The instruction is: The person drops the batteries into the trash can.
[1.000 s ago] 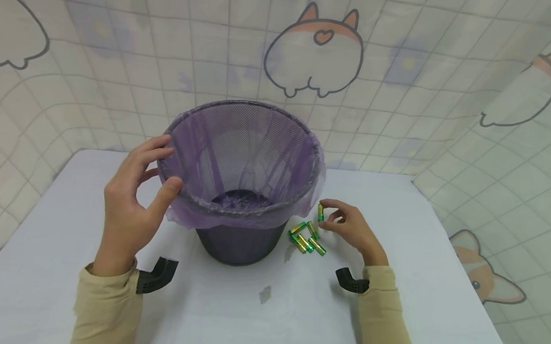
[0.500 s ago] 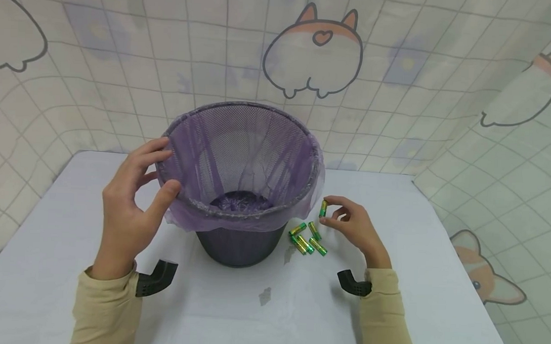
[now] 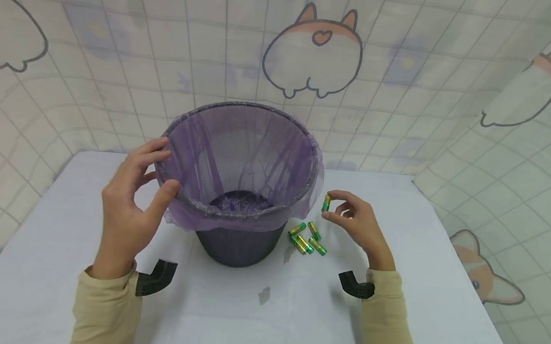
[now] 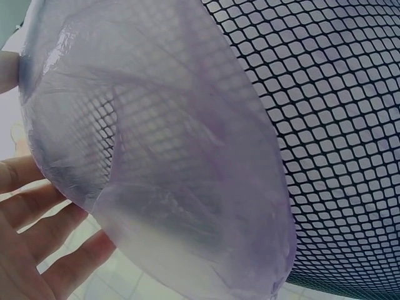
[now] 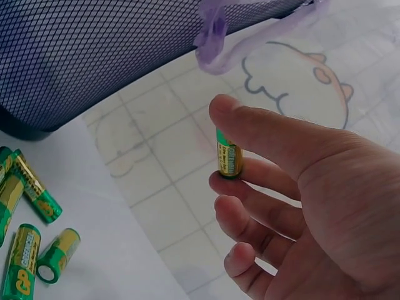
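A dark mesh wastebasket [image 3: 241, 244] with a purple plastic liner [image 3: 237, 223] folded over its rim stands on the white table. At its left rim is my left hand [image 3: 130, 202], fingers spread and fairly straight, fingertips and thumb touching the lined edge. The left wrist view has those fingers [image 4: 53, 231] along the edge of the liner. My right hand [image 3: 358, 223] pinches a green and gold battery [image 3: 326, 203] upright between thumb and forefinger, right of the basket. In the right wrist view the battery [image 5: 229, 156] shows below the thumb, the other fingers curled beneath.
Several more green and gold batteries [image 3: 317, 246] lie in a loose group on the table, close to the wastebasket's right side. A grey patch [image 3: 264, 295] marks the cloth in front. A tile-patterned curtain [image 3: 395, 130] with cartoon corgis rises behind the table.
My right hand has moved slightly up and to the right, carrying the pinched battery away from the group. The left hand and the wastebasket have barely moved.
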Motion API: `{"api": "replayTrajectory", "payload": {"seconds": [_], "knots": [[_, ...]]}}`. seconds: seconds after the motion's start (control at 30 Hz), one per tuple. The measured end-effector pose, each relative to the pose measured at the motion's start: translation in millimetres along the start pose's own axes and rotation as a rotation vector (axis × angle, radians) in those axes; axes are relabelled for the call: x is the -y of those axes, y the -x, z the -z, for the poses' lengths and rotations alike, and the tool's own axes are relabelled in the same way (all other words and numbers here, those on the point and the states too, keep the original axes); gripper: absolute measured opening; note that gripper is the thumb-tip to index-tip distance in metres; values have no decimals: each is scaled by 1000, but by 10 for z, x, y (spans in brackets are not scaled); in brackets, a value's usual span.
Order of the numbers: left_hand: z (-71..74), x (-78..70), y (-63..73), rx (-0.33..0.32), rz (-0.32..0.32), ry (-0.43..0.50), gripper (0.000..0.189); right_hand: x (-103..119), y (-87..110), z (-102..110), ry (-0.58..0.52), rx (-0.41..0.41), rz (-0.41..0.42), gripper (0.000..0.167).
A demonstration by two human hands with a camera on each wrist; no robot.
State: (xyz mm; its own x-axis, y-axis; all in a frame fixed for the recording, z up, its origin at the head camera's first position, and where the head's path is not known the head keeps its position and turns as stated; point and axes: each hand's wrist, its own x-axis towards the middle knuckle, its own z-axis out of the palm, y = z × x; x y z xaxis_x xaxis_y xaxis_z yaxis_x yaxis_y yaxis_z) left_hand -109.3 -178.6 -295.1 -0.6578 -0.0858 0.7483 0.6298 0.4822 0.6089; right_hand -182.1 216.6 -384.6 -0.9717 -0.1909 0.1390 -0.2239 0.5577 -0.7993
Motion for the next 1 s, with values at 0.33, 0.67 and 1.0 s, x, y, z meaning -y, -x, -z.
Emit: {"api": "replayTrajectory", "payload": {"seconds": [0.33,0.67,1.0], "knots": [[2,4,4,0,12,6,40,129,52,45,-36,-99,62,43],[-2,2,3,1,7,12,40,331,135,106,-130,-181,137,41],[6,-9,10,10,18,-7,40,497,199,127,-151,-272,240,44]]}}
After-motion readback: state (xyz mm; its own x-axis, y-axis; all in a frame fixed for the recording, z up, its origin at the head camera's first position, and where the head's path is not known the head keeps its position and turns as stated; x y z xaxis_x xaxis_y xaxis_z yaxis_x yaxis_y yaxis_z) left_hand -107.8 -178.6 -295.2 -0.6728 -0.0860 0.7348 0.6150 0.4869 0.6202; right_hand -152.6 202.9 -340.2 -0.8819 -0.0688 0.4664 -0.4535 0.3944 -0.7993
